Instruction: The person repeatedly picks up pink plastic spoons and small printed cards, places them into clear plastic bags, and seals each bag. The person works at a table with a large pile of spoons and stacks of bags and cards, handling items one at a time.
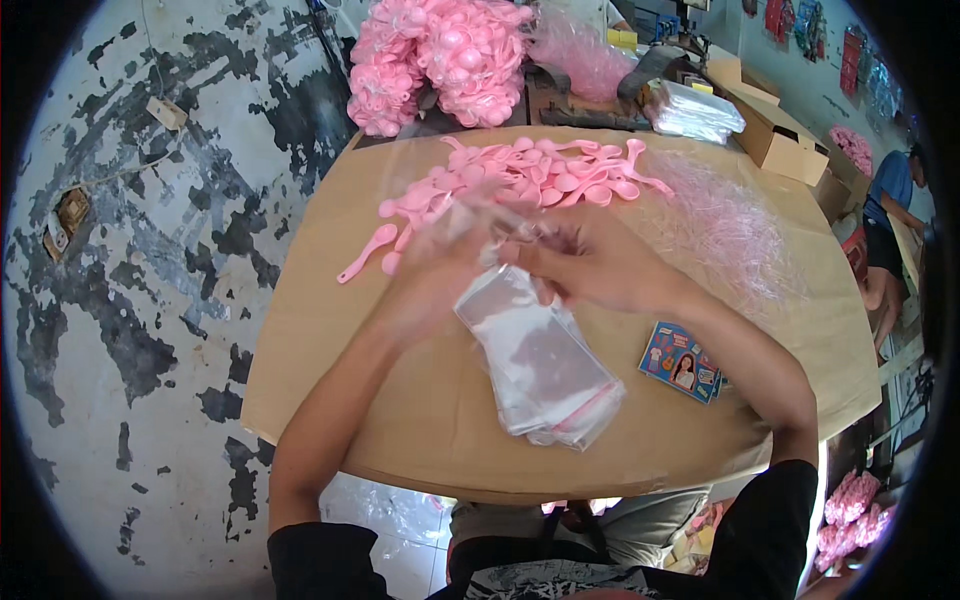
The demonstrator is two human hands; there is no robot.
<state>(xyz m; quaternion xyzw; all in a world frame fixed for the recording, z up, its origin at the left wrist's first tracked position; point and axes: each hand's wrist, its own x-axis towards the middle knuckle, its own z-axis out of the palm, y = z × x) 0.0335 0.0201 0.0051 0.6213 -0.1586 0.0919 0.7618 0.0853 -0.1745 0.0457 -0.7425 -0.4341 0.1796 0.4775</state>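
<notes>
Over the middle of the table, both hands meet around a clear plastic bag point(478, 217), whose outline is blurred. My right hand point(600, 262) is closed, its thumb and fingers pinching the clear film. My left hand point(432, 275) is against the bag's other side, its fingers smeared by motion, so its grip cannot be made out. Just below the hands lies a stack of flat clear plastic bags point(545, 365). Beyond them spreads a heap of pink plastic spoons point(540, 172), with one spoon point(368, 252) apart at the left. Small blue printed cards point(680, 362) lie near my right forearm.
Shredded clear-pink film point(735, 235) covers the table's right side. Bulging bags of pink spoons point(440, 60) stand at the back left. Packs of clear bags point(695, 110) and an open cardboard box point(780, 140) are at the back right. Another person point(890, 200) is at the far right.
</notes>
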